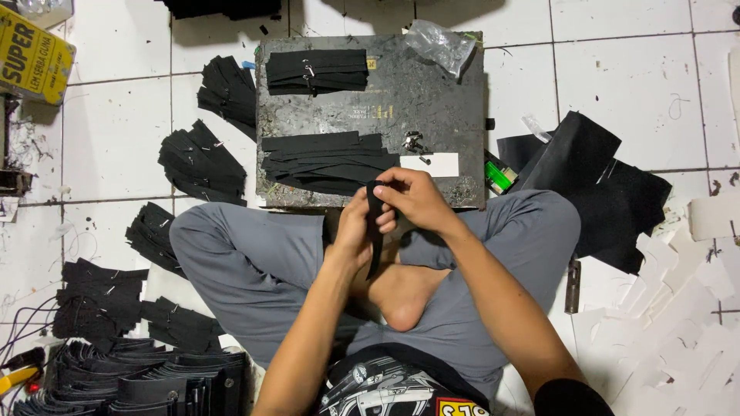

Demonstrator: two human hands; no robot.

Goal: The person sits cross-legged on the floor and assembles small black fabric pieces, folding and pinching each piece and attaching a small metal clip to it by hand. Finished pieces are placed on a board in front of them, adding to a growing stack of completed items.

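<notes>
I sit cross-legged on a white tiled floor. My left hand (356,231) and my right hand (414,199) meet over my lap, both gripping one narrow black strap (375,243) that hangs down between them. Just beyond my hands lies a dark, scuffed work board (432,108). On it rest a stack of black straps (327,162) near its front edge, a second bundle of straps (317,71) with a metal ring at the back, a small metal clip (413,142) and a white label (432,164).
Piles of black strap pieces (202,162) fan out on the floor to my left, with finished stacks (146,381) at the lower left. Black sheet material (609,192), white paper offcuts (678,308), a green lighter (499,177), a clear plastic bag (443,42) and a yellow box (31,58) lie around.
</notes>
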